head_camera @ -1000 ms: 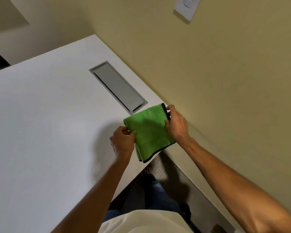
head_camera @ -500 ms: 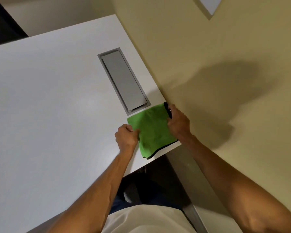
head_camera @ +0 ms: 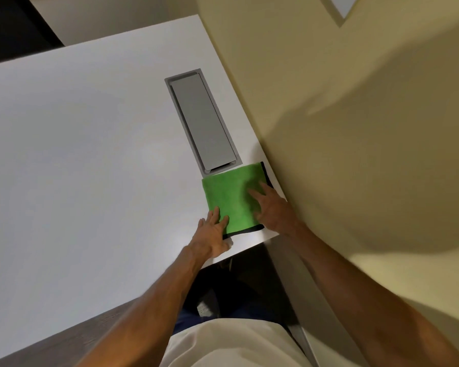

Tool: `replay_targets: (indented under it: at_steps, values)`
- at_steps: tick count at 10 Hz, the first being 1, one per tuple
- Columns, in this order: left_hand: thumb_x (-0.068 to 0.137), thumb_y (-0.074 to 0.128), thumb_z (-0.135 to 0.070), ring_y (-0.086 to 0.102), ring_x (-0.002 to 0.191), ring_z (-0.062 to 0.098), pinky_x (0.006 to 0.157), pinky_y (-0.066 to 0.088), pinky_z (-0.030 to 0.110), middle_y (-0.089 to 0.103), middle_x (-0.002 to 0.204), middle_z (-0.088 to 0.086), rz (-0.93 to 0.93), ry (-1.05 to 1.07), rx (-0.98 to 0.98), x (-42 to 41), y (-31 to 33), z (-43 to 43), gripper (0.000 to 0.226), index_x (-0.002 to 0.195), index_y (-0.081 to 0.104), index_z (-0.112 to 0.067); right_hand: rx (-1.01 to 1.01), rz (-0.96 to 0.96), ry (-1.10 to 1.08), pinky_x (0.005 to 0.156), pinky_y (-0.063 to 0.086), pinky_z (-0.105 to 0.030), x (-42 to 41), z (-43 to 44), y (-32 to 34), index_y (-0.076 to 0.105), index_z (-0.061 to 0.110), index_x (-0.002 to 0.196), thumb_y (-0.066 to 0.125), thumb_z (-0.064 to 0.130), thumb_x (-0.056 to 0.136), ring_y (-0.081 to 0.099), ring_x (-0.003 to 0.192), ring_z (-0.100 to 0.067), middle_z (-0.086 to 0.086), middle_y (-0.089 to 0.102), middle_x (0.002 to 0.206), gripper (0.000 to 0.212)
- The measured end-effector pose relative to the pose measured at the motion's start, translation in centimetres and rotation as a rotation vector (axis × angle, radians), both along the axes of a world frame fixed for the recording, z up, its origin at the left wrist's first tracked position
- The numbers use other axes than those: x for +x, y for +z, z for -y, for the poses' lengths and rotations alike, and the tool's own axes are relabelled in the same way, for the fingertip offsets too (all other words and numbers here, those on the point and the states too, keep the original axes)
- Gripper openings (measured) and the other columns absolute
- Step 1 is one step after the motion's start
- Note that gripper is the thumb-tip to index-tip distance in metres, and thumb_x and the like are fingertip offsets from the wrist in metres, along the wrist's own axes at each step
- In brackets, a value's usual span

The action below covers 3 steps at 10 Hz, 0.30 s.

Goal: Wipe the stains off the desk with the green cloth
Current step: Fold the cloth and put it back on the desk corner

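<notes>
While both hands were pinching the cloth's edges half a second back, here's how it sits now, nearest stuff first:

Person: cream shirt point(head_camera: 231, 343) at the bottom edge, two bare forearms reaching forward over the desk's near corner.

Left hand point(head_camera: 212, 234): not gripping anymore, it's spread open and flat, fingertips just overlapping the cloth's near-left corner, palm resting on the desk near the edge.

Right hand point(head_camera: 272, 207): also let go of the edge, now lying open and flat on top of the cloth's right side, fingers splayed and pointing away from the person.

Cloth: the folded bright green microfibre cloth with black trim point(head_camera: 231, 197) lies flat on the near right corner of the desk, pressed down under both hands. Looks smoother and flatter than before, when it was a bit bunched.

Desk: plain white rectangular desk top point(head_camera: 85, 154), matte. I can't make out any stains from here.

Cable hatch: long grey metal flap set into the desk point(head_camera: 203, 120), its near end just beside the cloth's far edge, nearly touching.

Wall: pale yellow wall point(head_camera: 368, 128) running along the desk's right side, with a big soft shadow across it.

Switch plate: corner of a white plate point(head_camera: 343, 5) up on the wall, mostly cut off.
</notes>
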State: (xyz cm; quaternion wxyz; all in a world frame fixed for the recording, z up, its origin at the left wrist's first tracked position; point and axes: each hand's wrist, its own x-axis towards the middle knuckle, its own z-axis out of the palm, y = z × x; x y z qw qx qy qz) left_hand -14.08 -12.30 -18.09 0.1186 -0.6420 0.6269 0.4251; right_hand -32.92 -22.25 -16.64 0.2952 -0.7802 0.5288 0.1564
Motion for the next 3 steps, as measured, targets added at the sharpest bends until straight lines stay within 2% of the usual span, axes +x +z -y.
replay_targets:
  at_steps: [1,2,3]
  values:
    - [0.093,0.062,-0.036,-0.008,0.153,0.033,0.123,0.002,0.044,-0.023,0.163,0.008,-0.063,0.047,0.054,-0.2,-0.24,-0.83,0.088,0.159,0.004,-0.022,0.07,-0.039,0.071,0.123,0.035,-0.057,-0.34,-0.56,-0.71,0.02,0.028,0.164,0.073,0.024,0.093,0.005,0.162,-0.032,-0.01,-0.002,0.175,0.089]
    - [0.093,0.062,-0.036,-0.008,0.153,0.032,0.125,0.009,0.05,-0.026,0.163,0.002,-0.103,0.062,0.093,0.08,-0.19,-0.8,0.089,0.159,0.003,-0.025,0.096,-0.062,0.122,0.125,0.026,-0.063,-0.6,-0.25,-1.02,0.012,0.027,0.165,0.074,0.028,0.093,-0.005,0.162,-0.033,-0.012,-0.009,0.174,0.096]
    - [0.093,0.061,-0.044,0.003,0.154,0.031,0.125,0.017,0.048,-0.018,0.165,0.0,-0.135,0.1,0.089,0.62,0.48,-0.57,0.085,0.158,0.01,-0.025,0.1,-0.081,0.162,0.125,0.023,-0.066,-0.73,0.19,-0.99,0.008,0.029,0.165,0.073,0.03,0.093,-0.005,0.162,-0.033,-0.011,-0.009,0.174,0.097]
